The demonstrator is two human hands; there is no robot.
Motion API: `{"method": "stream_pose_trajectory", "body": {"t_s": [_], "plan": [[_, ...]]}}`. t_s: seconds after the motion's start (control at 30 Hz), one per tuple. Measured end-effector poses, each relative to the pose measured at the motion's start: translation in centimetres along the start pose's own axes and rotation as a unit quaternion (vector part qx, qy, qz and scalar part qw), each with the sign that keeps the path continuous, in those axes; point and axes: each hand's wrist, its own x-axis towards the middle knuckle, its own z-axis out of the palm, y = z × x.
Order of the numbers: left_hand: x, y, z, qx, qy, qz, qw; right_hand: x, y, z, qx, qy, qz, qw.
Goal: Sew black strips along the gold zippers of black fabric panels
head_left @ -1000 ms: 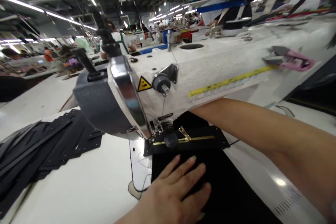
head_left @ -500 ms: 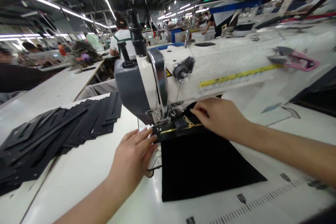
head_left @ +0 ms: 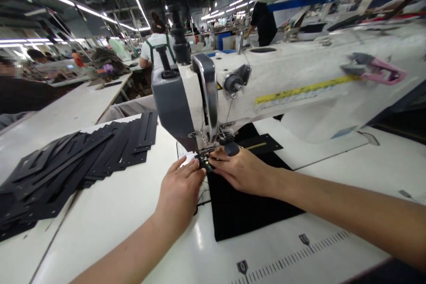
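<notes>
A black fabric piece point(head_left: 253, 213) lies under the head of a white sewing machine point(head_left: 206, 97). Along its upper edge runs a zipper point(head_left: 258, 146) with gold teeth, set in a black strip point(head_left: 273, 141). My left hand point(head_left: 179, 188) rests left of the presser foot point(head_left: 203, 155), its fingers stretched flat with the tips at the work's left edge. Close to the foot, on the right, my right hand point(head_left: 248, 171) has its fingers closed together on the zipper, and their tips partly hide it. A dark rounded tab point(head_left: 232, 149) shows beside that hand.
To the left, black strips with slots point(head_left: 109, 151) lie in an overlapping pile on the white table point(head_left: 133, 217). Pink-handled snippers point(head_left: 376, 69) sit on the machine arm. A printed ruler point(head_left: 282, 262) marks the front edge. Several people work at tables behind.
My right hand has moved left and down, from the zipper's right part to beside the presser foot. The strip's right end now shows. My left hand stays by the work's left edge.
</notes>
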Motion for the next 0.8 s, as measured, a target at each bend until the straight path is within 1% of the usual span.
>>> {"method": "stream_pose_trajectory", "body": {"t_s": [0.3,0.5,0.67,0.8], "plan": [[-0.1,-0.1,0.1,0.013,-0.013,0.016,1.0,0.1,0.0,0.1,0.002,0.003,-0.008,1.0],[0.2,-0.8,0.2,0.029,0.006,0.038,0.999,0.5,0.3,-0.1,-0.001,0.019,-0.022,1.0],[0.6,-1.5,0.8,0.033,0.021,0.034,0.999,1.2,0.6,0.0,-0.022,0.019,-0.018,0.999],[0.6,-1.5,0.9,0.034,0.031,0.021,0.999,1.3,0.6,-0.1,-0.019,0.006,-0.012,1.0]]}}
